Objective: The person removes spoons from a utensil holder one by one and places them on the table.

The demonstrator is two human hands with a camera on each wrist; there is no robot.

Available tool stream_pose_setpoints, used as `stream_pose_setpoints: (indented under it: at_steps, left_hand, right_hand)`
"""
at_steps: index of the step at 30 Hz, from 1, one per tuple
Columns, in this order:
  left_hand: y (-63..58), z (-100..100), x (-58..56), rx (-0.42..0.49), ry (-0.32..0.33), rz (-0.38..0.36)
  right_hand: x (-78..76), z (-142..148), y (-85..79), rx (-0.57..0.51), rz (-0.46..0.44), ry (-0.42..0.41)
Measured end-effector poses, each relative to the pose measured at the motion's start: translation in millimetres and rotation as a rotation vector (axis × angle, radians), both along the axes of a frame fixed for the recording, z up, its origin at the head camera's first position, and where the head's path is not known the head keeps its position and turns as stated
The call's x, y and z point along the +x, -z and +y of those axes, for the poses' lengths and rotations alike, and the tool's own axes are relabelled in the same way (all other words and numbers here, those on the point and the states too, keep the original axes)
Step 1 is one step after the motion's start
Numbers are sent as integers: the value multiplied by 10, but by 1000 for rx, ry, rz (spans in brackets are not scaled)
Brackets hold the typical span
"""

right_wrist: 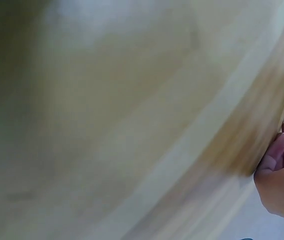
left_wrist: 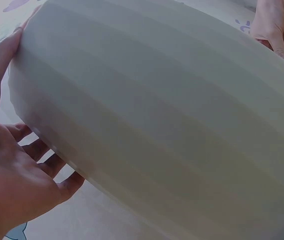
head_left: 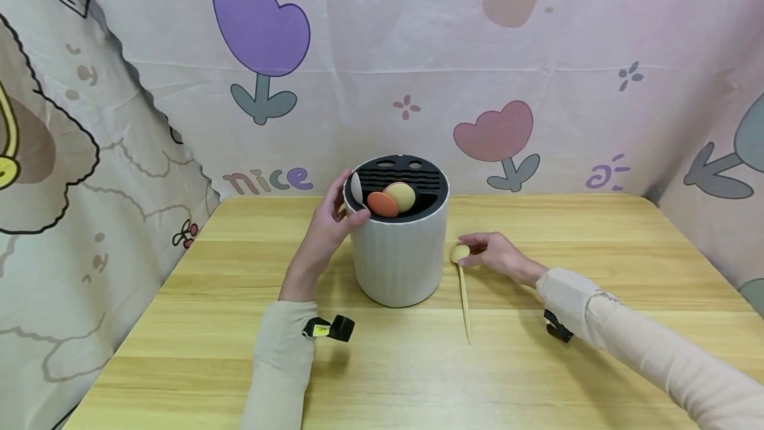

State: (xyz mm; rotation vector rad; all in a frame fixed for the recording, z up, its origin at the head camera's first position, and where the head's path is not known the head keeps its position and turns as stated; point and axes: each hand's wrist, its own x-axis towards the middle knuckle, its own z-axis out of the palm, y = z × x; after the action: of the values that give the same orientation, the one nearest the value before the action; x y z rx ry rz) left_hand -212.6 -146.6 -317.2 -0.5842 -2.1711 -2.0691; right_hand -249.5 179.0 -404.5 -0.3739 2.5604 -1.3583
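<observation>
A white ribbed utensil holder (head_left: pixel 398 261) with a black slotted top stands upright on the table. My left hand (head_left: pixel 325 227) grips its upper left side, thumb at the near rim and fingers round the far side; the left wrist view shows the fingers (left_wrist: pixel 49 152) against the ribbed wall. Out of the top's front opening rise an orange round utensil head (head_left: pixel 382 204), a yellow one (head_left: pixel 404 196) and a white one (head_left: pixel 357 188). To the right, a pale yellow spoon (head_left: pixel 464 300) lies handle toward me. My right hand (head_left: pixel 498 254) pinches its bowl between thumb and fingers.
The light wooden table (head_left: pixel 197 344) ends at a printed cloth backdrop (head_left: pixel 370 38) just behind the holder. Another cloth (head_left: pixel 77 271) hangs along the left side. A small black camera (head_left: pixel 340 328) sits on the left wrist, and another (head_left: pixel 558 326) on the right.
</observation>
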Motion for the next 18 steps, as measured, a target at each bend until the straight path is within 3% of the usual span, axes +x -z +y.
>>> stream_pose_setpoints:
  at_steps: [18]
  left_hand:
    - [-6, -9, 3, -12, -8, 2]
  right_hand:
    - [-9, 33, -19, -46, -34, -25]
